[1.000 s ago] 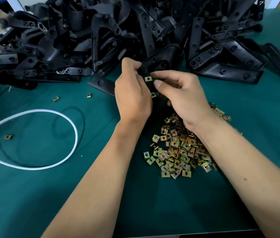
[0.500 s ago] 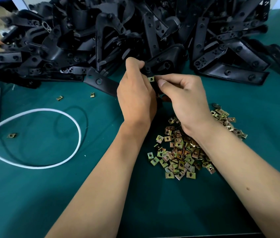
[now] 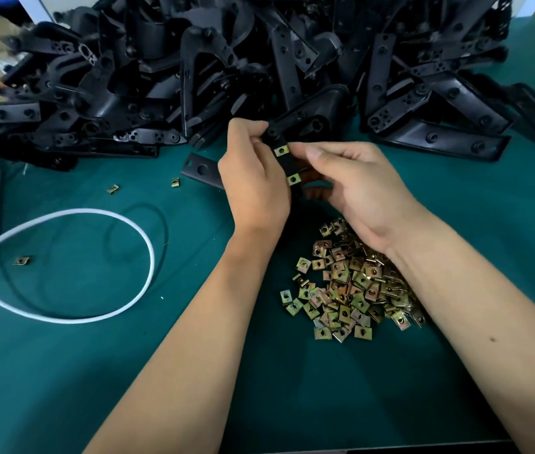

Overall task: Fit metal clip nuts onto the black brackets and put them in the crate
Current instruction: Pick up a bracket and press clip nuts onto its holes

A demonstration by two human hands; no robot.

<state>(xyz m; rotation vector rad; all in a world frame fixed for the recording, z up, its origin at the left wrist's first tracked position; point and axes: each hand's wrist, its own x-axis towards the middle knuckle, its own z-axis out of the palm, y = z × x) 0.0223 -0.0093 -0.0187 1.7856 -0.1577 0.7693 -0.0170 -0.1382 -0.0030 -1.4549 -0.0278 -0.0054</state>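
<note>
A looped white cable lies at the left of my green desk, a few stray brass-coloured clip nuts near it. My left hand grips the small black plastic bracket, which carries two metal clip nuts; my right hand seems to pinch its other side. Below lies the pile of brass-coloured square clip nuts; behind, the heap of black brackets
</note>
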